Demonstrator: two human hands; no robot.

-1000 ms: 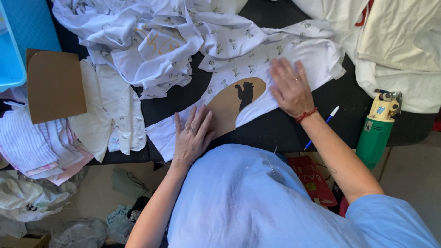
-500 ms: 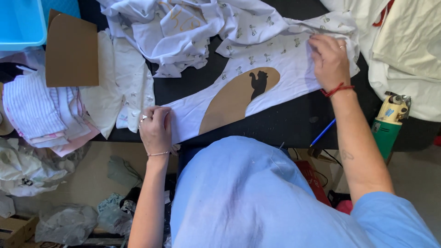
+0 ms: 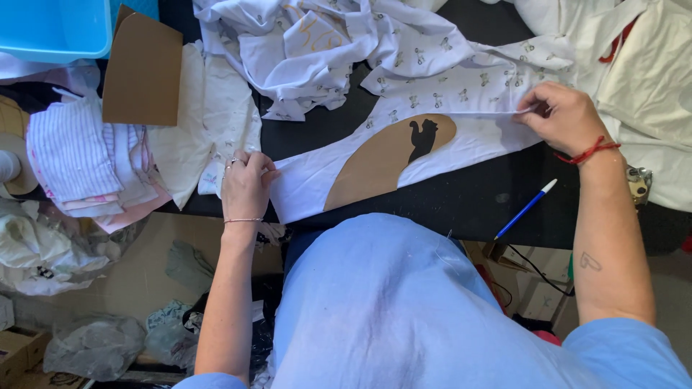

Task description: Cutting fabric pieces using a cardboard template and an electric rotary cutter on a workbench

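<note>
Beside the stretched white cloth (image 3: 461, 144) lie a blue pen (image 3: 525, 209) and cardboard (image 3: 142, 70).

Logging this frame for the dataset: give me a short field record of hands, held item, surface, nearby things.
left hand: pinching the near left end of the white cloth
right hand: pinching the far right edge of the same cloth
cloth: spread flat between the hands, brown patch with a black figure on it
surface: black table
nearby: blue pen right of the cloth; cardboard and striped stack at left; crumpled printed pile behind
</note>
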